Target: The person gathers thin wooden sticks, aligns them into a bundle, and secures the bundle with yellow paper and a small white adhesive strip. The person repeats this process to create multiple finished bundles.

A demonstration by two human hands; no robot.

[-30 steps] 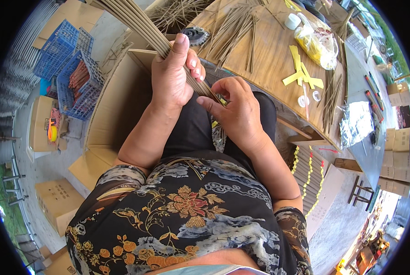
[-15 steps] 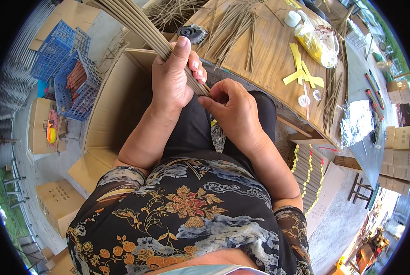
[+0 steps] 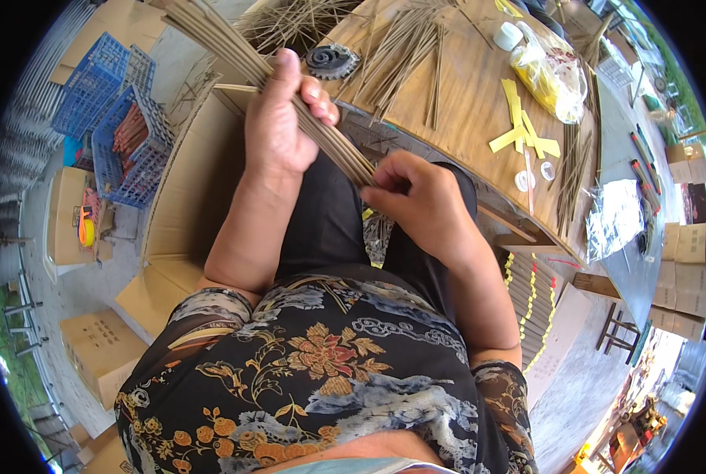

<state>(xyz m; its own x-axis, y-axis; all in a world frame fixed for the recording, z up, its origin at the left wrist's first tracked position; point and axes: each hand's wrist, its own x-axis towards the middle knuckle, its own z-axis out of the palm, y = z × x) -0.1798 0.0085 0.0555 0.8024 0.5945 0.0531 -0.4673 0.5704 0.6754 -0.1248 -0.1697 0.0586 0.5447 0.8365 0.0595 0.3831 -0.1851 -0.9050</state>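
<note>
My left hand (image 3: pixel 279 130) is closed around a bundle of thin brown incense sticks (image 3: pixel 338 148), thumb lying along the upper side. The bundle slants from the upper left down toward my lap. At its lower end my right hand (image 3: pixel 424 201) has its fingers curled and pressed to the stick ends; the fingertips are partly hidden. More loose sticks (image 3: pixel 406 59) lie on the wooden table (image 3: pixel 467 95) ahead. On the same table are yellow paper strips (image 3: pixel 519 126) and a clear plastic bag (image 3: pixel 550 71) with yellow contents.
An open cardboard box (image 3: pixel 183 174) stands at my left, with blue crates (image 3: pixel 135 150) beyond it. A dark spiral coil (image 3: pixel 331 62) sits at the table's left edge. Banded stick bundles (image 3: pixel 530 304) lie low on the right. A white roll (image 3: pixel 505 34) stands on the table.
My left hand has shifted a little left and up along with the bundle. The right hand has moved slightly right and down, and more of the bundle's lower end shows between them.
</note>
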